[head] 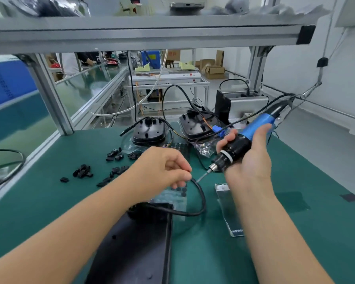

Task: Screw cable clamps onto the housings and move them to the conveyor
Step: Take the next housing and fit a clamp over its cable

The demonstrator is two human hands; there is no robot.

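Housing (135, 242) cable (201, 195) pinched by left hand (164, 167); right hand (248, 158) grips screwdriver (244, 140).

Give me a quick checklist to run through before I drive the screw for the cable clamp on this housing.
1. Driver in hand: ok. The right hand grips the electric screwdriver.
2. Bit aimed at the work: ok. The bit points toward the left hand.
3. Cable held: ok. The left hand pinches the black cable that comes out of the near housing.
4. Clamp seated on the cable: cannot tell, the fingers hide it.
5. Screw on the bit: cannot tell, too blurred.
6. Spare clamps in reach: ok. Loose clamps lie on the green mat.
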